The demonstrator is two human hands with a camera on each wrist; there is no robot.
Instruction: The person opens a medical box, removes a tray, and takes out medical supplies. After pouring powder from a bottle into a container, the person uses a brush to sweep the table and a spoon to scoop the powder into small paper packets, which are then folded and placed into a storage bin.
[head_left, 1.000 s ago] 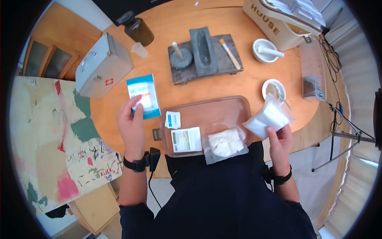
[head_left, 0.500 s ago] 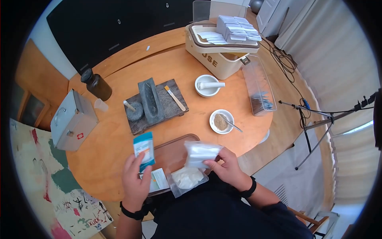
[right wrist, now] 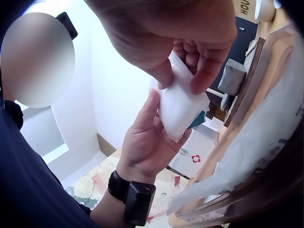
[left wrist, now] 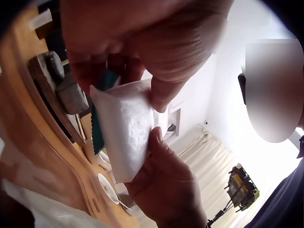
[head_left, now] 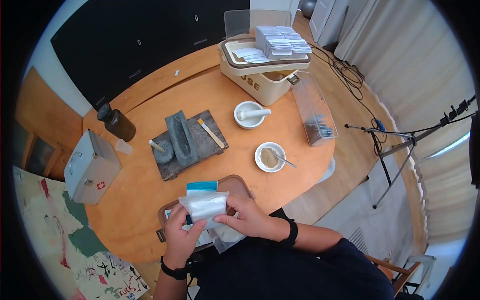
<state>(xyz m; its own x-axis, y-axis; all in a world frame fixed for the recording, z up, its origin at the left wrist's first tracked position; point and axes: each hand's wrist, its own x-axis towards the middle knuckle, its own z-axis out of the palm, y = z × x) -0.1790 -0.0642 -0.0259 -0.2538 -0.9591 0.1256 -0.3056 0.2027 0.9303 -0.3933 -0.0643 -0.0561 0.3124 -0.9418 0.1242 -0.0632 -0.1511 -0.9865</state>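
Over the tray [head_left: 239, 186], both hands pinch a white translucent packet [head_left: 206, 206] between thumbs and fingers. The left hand [head_left: 181, 237] is at its left side, the right hand [head_left: 250, 217] at its right. A teal packet [head_left: 202, 186] lies behind the white one, its top edge showing. Seen in the left wrist view, the white packet [left wrist: 128, 123] stands in front of the teal packet [left wrist: 97, 130]. Below the hands, a clear bag with white contents [head_left: 227, 236] is partly covered by the right hand.
Beyond the tray are a stone grinder [head_left: 183, 137] on a dark board, a brush [head_left: 212, 133], a bowl of powder [head_left: 260, 166] and a mortar [head_left: 240, 121]. A metal case [head_left: 92, 167] and brown bottle [head_left: 120, 125] stand left; a cream box [head_left: 265, 89] and clear container [head_left: 315, 107] are at the back right.
The right hand has carried the white packet left, to the left hand, which now grips it too. The teal packet is now behind the white one. The head view has shifted.
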